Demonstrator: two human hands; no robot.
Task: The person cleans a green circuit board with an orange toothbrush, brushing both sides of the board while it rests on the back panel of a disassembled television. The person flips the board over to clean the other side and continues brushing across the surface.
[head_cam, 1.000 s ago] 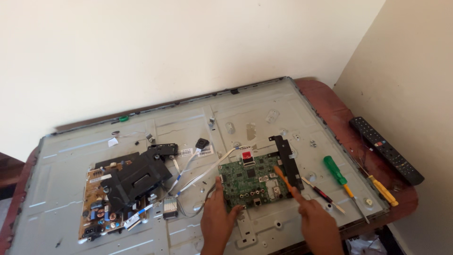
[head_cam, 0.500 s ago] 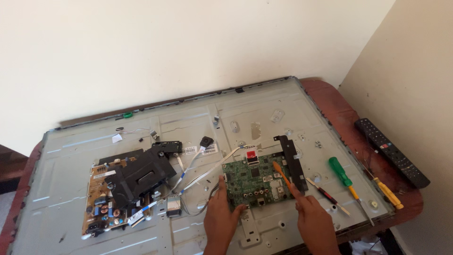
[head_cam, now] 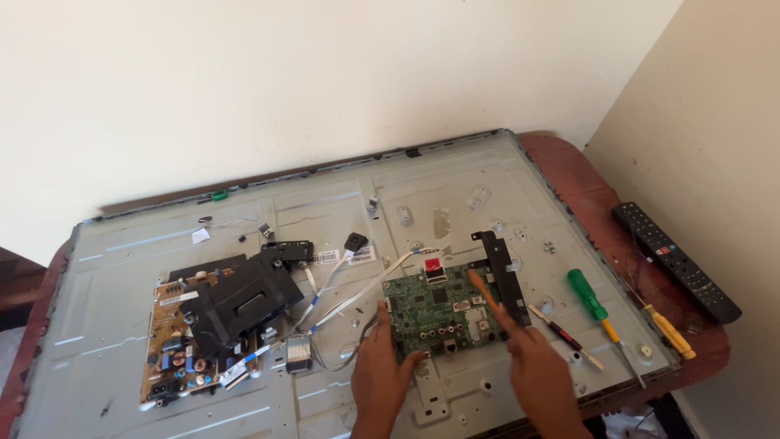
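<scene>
The green circuit board (head_cam: 445,313) lies flat on the grey metal back panel (head_cam: 325,219) of a disassembled flat screen, its long axis running left to right, with a black bracket (head_cam: 504,276) along its right end. The left hand (head_cam: 382,378) rests at the board's near left edge, thumb and forefinger spread against its edge and corner. The right hand (head_cam: 536,370) is curled around an orange-handled tool (head_cam: 482,287), whose tip points up-left over the board's right part. Both hands sit at the board's near side, apart from each other. A green screwdriver (head_cam: 597,305) lies to the right on the panel, which rests on the desk (head_cam: 585,187)
</scene>
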